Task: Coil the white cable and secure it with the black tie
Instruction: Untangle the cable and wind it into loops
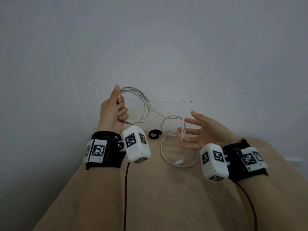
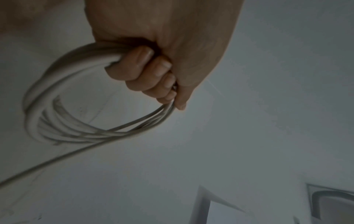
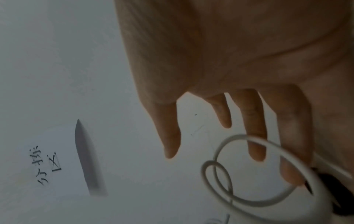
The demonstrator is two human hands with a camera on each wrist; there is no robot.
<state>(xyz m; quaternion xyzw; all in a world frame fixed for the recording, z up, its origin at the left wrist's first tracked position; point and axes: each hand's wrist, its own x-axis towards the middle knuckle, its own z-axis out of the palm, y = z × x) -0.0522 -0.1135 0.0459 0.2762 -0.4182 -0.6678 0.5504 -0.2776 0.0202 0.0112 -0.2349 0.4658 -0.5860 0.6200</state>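
One black tie (image 1: 155, 134) lies near my table's (image 1: 166, 197) far edge. My left hand (image 1: 113, 112) grips the white cable's (image 1: 141, 104) coils; my right hand (image 1: 200, 134), fingers spread, holds nothing beside the slack.

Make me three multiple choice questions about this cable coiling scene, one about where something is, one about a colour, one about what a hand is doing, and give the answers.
1. Where is the black tie?
A. On the table between the hands
B. Wrapped round the coil
C. In the right hand

2. What colour is the table?
A. Blue
B. Tan
C. Black

3. What is the left hand doing?
A. Lying flat on the table
B. Pinching the tie
C. Gripping the coiled loops of the white cable

Answers:
1 A, the tie lies loose on the table, apart from the cable.
2 B, the surface is a light tan.
3 C, the left wrist view shows its fingers curled round the loops, while the right hand is spread open.
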